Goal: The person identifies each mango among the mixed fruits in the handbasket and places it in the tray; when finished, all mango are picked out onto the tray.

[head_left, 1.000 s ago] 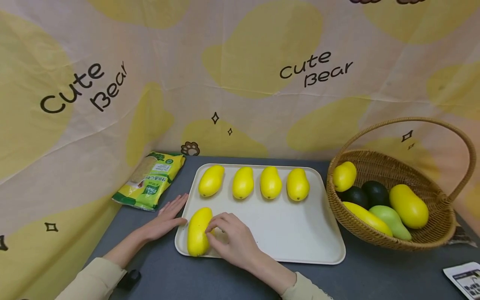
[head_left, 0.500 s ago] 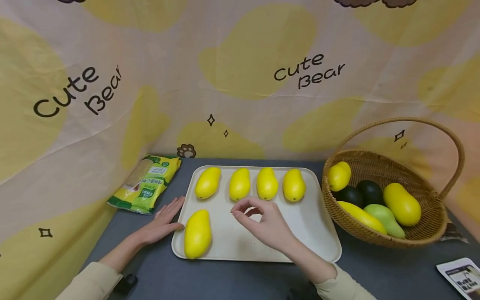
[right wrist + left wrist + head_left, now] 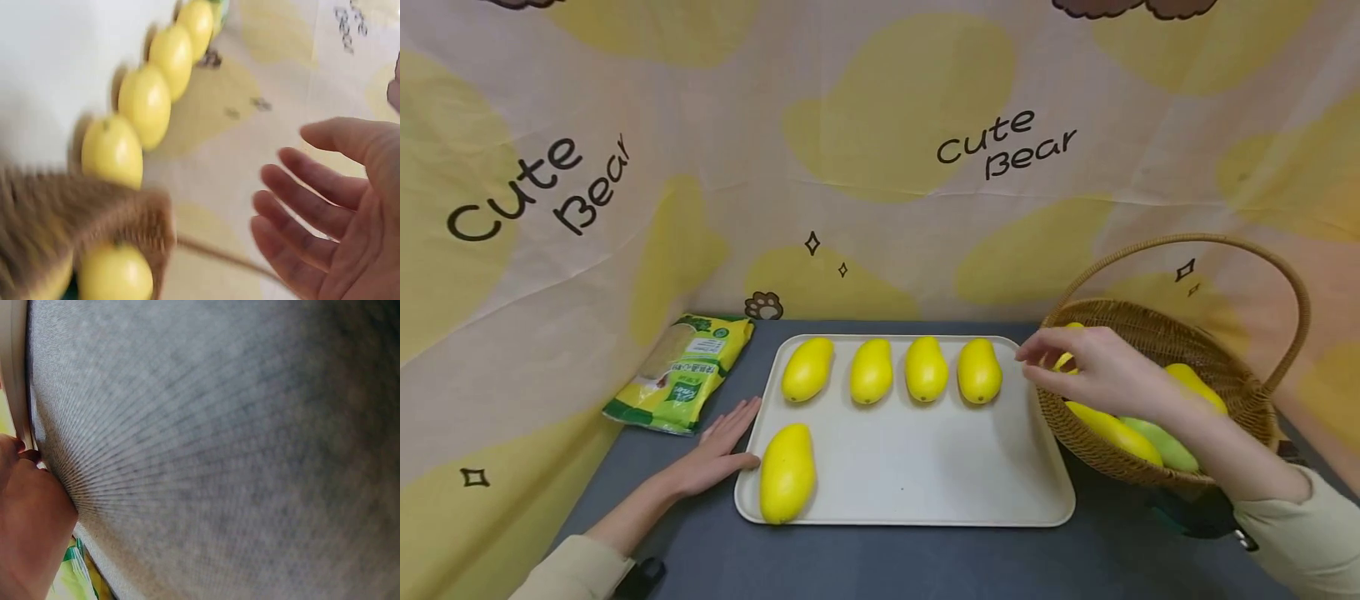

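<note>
My left hand (image 3: 717, 454) lies with straight fingers against the left edge of the white tray (image 3: 910, 467), thumb at its rim. On the tray, several yellow mangoes stand in a back row, the rightmost mango (image 3: 979, 371) nearest the basket. One larger mango (image 3: 787, 473) lies at the front left. My right hand (image 3: 1097, 367) hovers over the left side of the wicker basket (image 3: 1247, 408), holding nothing, its fingers loosely bent and apart in the right wrist view. Under it, a long yellow fruit (image 3: 1112, 432) and a green fruit (image 3: 1165, 446) show; the dark fruits are hidden.
A yellow-green food packet (image 3: 685, 375) lies at the back left, beyond my left hand. The basket's tall arched handle (image 3: 1210, 239) rises at the right. A patterned cloth (image 3: 880, 167) hangs behind the grey table (image 3: 880, 562).
My right hand has left the front-left mango and swept right across the tray to above the basket. My left hand stays at the tray's edge. The head view has shifted slightly.
</note>
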`<act>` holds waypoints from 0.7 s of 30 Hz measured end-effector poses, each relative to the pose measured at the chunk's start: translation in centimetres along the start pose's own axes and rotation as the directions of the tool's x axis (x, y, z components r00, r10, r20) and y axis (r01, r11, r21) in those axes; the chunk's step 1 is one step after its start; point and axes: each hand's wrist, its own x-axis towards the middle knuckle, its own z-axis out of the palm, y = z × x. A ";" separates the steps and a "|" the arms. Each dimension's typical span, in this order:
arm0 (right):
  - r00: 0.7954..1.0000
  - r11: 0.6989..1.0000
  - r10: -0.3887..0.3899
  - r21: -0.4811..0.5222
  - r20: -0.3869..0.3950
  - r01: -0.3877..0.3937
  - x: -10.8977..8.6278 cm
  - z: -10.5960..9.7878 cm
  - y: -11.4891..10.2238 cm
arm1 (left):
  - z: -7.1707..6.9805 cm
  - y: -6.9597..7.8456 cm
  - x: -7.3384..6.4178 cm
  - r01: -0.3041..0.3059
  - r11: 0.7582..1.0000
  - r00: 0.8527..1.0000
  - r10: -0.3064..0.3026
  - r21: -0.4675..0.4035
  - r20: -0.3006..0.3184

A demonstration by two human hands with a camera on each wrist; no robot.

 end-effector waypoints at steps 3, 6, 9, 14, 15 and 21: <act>0.997 0.995 0.039 -0.099 0.073 -0.032 -0.1 -1.9 2.2 | 0.0 0.1 0.0 0.000 1.000 1.000 0.000 0.001 -0.001; 0.986 0.986 0.089 -0.151 0.142 -0.067 0.3 -2.9 4.4 | 0.0 0.1 0.0 0.002 1.000 1.000 -0.002 0.000 -0.002; 0.974 0.982 0.125 -0.166 0.189 -0.094 0.9 -3.0 6.3 | 0.0 0.1 -0.1 0.006 1.000 1.000 -0.006 -0.004 -0.004; 0.955 0.981 0.150 -0.156 0.255 -0.112 1.9 -2.1 8.7 | 0.0 0.1 -0.2 0.005 1.000 1.000 -0.005 -0.020 -0.001; 0.953 0.983 0.142 -0.151 0.267 -0.104 2.0 -1.8 9.1 | 0.0 0.1 -0.2 0.010 1.000 1.000 -0.010 -0.022 0.000; 0.942 0.989 0.111 -0.127 0.316 -0.074 2.3 -0.8 10.4 | 0.1 0.0 -0.1 0.028 0.999 1.000 -0.028 -0.019 0.002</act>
